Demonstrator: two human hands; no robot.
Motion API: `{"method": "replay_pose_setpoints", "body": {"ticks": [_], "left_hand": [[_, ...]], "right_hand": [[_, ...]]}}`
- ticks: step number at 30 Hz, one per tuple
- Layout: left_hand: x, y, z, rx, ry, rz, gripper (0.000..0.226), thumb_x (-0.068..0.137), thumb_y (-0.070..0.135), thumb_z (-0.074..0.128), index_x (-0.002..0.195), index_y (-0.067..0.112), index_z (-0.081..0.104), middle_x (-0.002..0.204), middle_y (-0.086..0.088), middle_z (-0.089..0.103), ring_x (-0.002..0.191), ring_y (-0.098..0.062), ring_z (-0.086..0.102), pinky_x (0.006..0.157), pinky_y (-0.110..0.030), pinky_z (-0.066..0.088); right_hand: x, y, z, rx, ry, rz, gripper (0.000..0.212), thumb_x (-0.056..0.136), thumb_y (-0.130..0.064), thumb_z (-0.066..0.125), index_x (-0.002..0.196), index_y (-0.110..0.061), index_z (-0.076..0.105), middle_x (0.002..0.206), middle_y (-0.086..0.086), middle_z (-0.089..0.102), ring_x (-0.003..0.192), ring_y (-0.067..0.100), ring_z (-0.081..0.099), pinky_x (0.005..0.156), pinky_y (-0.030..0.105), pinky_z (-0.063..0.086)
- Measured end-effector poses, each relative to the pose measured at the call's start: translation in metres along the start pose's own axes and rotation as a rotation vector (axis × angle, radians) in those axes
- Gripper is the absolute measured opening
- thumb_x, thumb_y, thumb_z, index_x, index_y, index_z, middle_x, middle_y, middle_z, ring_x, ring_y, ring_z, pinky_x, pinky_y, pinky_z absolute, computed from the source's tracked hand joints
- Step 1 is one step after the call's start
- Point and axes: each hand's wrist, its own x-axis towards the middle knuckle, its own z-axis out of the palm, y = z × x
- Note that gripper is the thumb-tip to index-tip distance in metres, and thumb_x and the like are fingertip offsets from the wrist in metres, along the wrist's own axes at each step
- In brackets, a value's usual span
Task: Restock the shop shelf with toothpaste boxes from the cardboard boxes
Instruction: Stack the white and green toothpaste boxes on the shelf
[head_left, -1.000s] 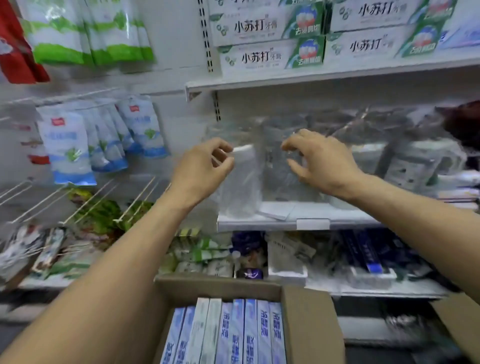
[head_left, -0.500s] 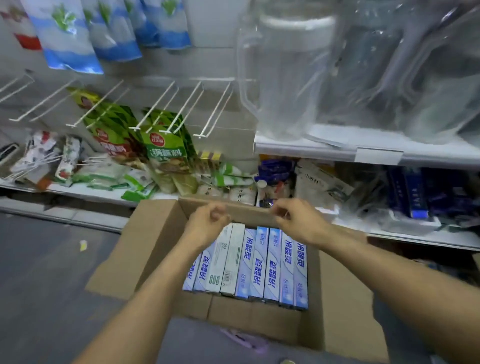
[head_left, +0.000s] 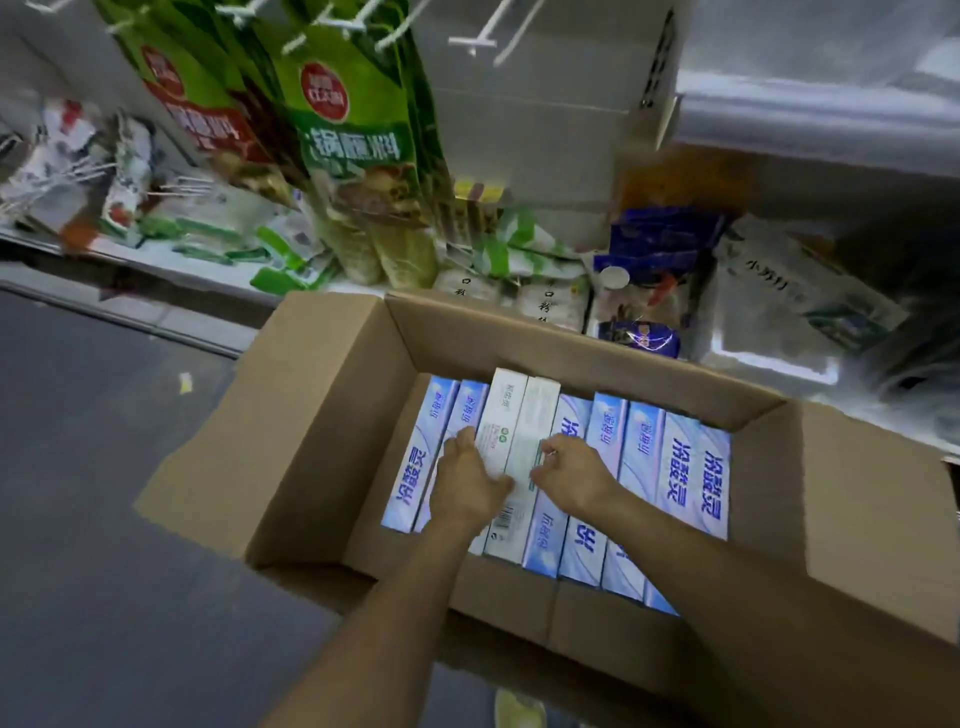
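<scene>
Cardboard box (head_left: 322, 415): stands open on the floor (head_left: 104, 467), close in front of the bottom shelf (head_left: 156, 254); its flaps splay outward on all sides.
Blue toothpaste boxes (head_left: 696, 483): lie inside the cardboard box in one row, long sides touching; the row runs from near the left wall to the right wall.
White toothpaste boxes (head_left: 514, 410): two of them, white with green print, side by side in the middle of the row; their far ends sit higher than the blue ones beside them.
Left hand (head_left: 465, 486): down in the cardboard box; fingers curled over the left edge of the white pair, thumb laid across its top; it holds the pair.
Right hand (head_left: 571, 475): just beside the left hand; fingers curled onto the right edge of the same pair, gripping it.
Shelf: heaped with small packets, blurred; the print is hard to read.
Green packets (head_left: 353, 135): hang from white wire hooks (head_left: 467, 41) above the shelf, behind the cardboard box.
</scene>
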Motion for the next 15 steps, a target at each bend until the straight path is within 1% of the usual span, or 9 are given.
{"method": "replay_pose_setpoints", "body": {"ticks": [3, 5, 7, 9, 11, 12, 15], "left_hand": [[0.009, -0.007, 0.008, 0.084, -0.035, 0.044, 0.082, 0.079, 0.023, 0.073, 0.146, 0.02, 0.025, 0.135, -0.006, 0.044, 0.127, -0.027, 0.045, 0.099, -0.045, 0.045], [0.015, -0.011, 0.002, 0.081, -0.054, 0.042, 0.085, 0.079, 0.023, 0.072, 0.148, 0.022, 0.022, 0.135, -0.005, 0.046, 0.123, -0.027, 0.049, 0.096, -0.043, 0.046], [0.023, -0.018, -0.006, -0.014, -0.048, 0.021, 0.076, 0.076, 0.021, 0.072, 0.14, 0.023, 0.032, 0.126, -0.004, 0.055, 0.112, -0.027, 0.058, 0.092, -0.042, 0.049], [0.026, -0.023, -0.016, -0.137, -0.041, -0.05, 0.063, 0.071, 0.019, 0.073, 0.126, 0.025, 0.041, 0.116, 0.0, 0.062, 0.103, -0.022, 0.061, 0.091, -0.04, 0.052], [0.029, -0.03, -0.02, -0.246, -0.058, -0.106, 0.062, 0.065, 0.023, 0.073, 0.119, 0.03, 0.043, 0.111, 0.005, 0.065, 0.102, -0.019, 0.062, 0.092, -0.041, 0.053], [0.03, -0.032, -0.021, -0.274, -0.081, -0.113, 0.063, 0.066, 0.025, 0.075, 0.119, 0.031, 0.042, 0.111, 0.006, 0.064, 0.103, -0.018, 0.061, 0.092, -0.04, 0.053], [0.031, -0.035, -0.02, -0.275, -0.13, -0.11, 0.06, 0.076, 0.027, 0.078, 0.123, 0.03, 0.042, 0.11, 0.008, 0.06, 0.103, -0.018, 0.057, 0.085, -0.034, 0.05]], "right_hand": [[0.012, -0.003, 0.011, -0.03, 0.059, 0.033, 0.03, 0.085, -0.011, 0.056, 0.115, -0.006, 0.056, 0.115, 0.014, 0.063, 0.109, 0.031, 0.059, 0.085, 0.029, 0.046], [0.018, -0.005, 0.015, -0.026, 0.082, 0.049, 0.031, 0.085, -0.013, 0.054, 0.115, -0.007, 0.054, 0.112, 0.014, 0.063, 0.106, 0.032, 0.059, 0.082, 0.029, 0.046], [0.022, -0.006, 0.019, -0.025, 0.074, 0.052, 0.03, 0.085, -0.018, 0.054, 0.113, -0.009, 0.056, 0.109, 0.013, 0.065, 0.101, 0.03, 0.061, 0.077, 0.029, 0.047], [0.024, -0.01, 0.025, -0.033, 0.075, 0.064, 0.032, 0.086, -0.027, 0.056, 0.111, -0.007, 0.057, 0.109, 0.012, 0.065, 0.101, 0.031, 0.062, 0.079, 0.032, 0.05], [0.027, -0.019, 0.031, -0.057, 0.086, 0.089, 0.045, 0.087, -0.037, 0.058, 0.117, -0.004, 0.053, 0.114, 0.013, 0.062, 0.106, 0.033, 0.06, 0.084, 0.035, 0.05], [0.027, -0.024, 0.033, -0.091, 0.086, 0.102, 0.053, 0.088, -0.04, 0.059, 0.122, -0.002, 0.047, 0.118, 0.013, 0.06, 0.11, 0.034, 0.058, 0.085, 0.035, 0.049], [0.029, -0.035, 0.041, -0.162, 0.072, 0.151, 0.071, 0.088, -0.042, 0.06, 0.133, 0.002, 0.027, 0.122, 0.014, 0.057, 0.114, 0.036, 0.056, 0.08, 0.035, 0.042]]}}
